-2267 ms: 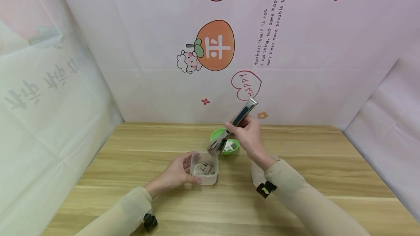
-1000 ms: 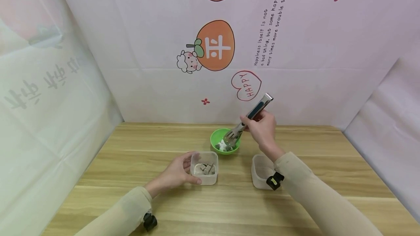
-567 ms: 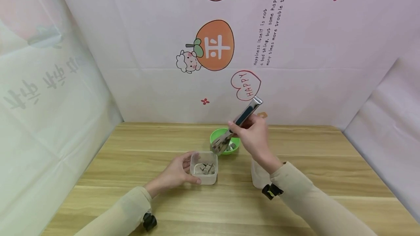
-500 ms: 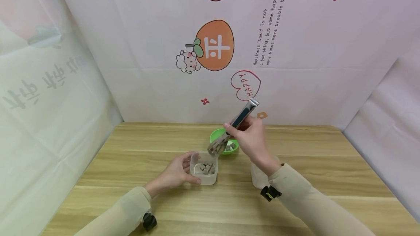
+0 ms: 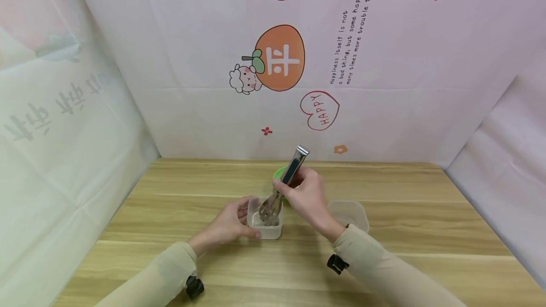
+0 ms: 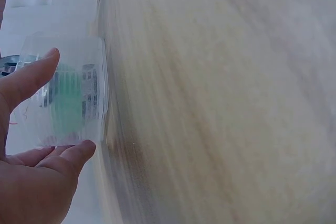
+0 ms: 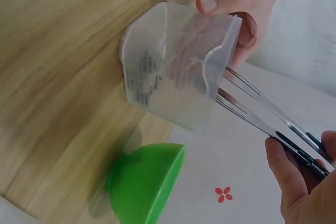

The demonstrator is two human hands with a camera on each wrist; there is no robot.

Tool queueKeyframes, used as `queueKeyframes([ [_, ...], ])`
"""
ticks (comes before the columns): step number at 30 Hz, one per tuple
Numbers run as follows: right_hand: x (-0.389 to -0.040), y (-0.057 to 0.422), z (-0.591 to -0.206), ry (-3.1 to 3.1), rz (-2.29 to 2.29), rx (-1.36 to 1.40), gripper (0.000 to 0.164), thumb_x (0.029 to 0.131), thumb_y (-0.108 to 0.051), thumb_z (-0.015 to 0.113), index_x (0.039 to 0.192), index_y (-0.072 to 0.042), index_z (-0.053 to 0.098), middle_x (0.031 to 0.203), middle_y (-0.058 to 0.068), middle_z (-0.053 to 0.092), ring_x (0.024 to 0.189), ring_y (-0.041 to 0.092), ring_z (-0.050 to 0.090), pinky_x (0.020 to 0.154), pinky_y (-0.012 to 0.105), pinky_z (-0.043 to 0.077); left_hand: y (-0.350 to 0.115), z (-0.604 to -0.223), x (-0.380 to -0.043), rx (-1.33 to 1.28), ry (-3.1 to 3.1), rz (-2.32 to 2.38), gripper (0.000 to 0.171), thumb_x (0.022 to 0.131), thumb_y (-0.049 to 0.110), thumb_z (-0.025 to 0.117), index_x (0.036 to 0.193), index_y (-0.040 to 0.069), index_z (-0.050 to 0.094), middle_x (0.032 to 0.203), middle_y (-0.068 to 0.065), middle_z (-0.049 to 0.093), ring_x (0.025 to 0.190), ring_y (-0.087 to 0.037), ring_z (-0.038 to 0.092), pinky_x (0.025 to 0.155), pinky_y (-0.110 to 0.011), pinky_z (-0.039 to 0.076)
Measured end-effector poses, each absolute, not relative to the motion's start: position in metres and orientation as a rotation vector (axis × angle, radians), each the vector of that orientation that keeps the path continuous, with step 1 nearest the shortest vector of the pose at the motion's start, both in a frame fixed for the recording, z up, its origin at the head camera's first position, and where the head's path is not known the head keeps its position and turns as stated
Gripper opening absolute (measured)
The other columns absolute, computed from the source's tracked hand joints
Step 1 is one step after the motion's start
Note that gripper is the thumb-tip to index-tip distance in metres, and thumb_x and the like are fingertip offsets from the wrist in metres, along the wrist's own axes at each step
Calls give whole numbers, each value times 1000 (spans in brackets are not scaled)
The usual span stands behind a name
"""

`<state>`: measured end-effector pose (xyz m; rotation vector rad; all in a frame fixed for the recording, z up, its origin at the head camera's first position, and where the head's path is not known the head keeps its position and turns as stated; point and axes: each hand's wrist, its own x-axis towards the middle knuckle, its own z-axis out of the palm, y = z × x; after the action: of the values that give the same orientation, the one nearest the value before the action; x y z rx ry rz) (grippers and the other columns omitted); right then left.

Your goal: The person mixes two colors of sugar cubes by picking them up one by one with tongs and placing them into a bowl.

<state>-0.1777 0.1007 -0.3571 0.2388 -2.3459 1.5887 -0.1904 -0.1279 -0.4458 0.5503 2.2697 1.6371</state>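
Observation:
My left hand (image 5: 226, 224) grips a small clear plastic container (image 5: 270, 234) on the table, thumb at its near side and fingers behind it. Several greyish cubes lie in the container, partly hidden now. My right hand (image 5: 307, 198) holds metal tongs (image 5: 295, 162) with dark grip panels, thumb on one arm and fingers on the other. The slotted tong heads reach down inside the container; I cannot tell whether they hold a cube. Behind my right hand stands a green bowl (image 7: 142, 182), mostly hidden in the head view.
A second clear plastic container (image 5: 356, 214) stands to the right, partly behind my right wrist. The wooden table (image 5: 204, 179) ends at a white printed cloth (image 5: 204, 122) at the back, with more white cloth on both sides.
About a second ago the tongs were in the green bowl. They have since moved left and toward me, down into the container. The left hand has stayed on the container.

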Motion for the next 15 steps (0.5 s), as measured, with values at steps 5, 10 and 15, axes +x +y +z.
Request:
queueKeyframes([
  [5,-180,98,-366,-2350,1585,242,15,87,-11,87,89,-7,73,78,1,71,71,19,66,62,29,56,-128,-445,-191,535,2271,1628,99,78,3,93,159,-6,36,158,-24,45,142,-43,48,116,-45,46],
  [10,-181,95,-372,-2357,1564,250,15,85,-10,87,91,-7,73,77,0,71,70,16,66,62,27,57,-128,-446,-191,549,2264,1628,99,78,3,93,158,-7,35,158,-25,45,143,-43,47,116,-43,46],
  [15,-181,93,-376,-2361,1542,281,16,86,-10,88,92,-11,73,78,-2,71,70,16,66,62,28,58,-128,-447,-192,546,2252,1646,98,78,2,93,158,-7,36,158,-25,45,143,-42,47,116,-42,46],
])
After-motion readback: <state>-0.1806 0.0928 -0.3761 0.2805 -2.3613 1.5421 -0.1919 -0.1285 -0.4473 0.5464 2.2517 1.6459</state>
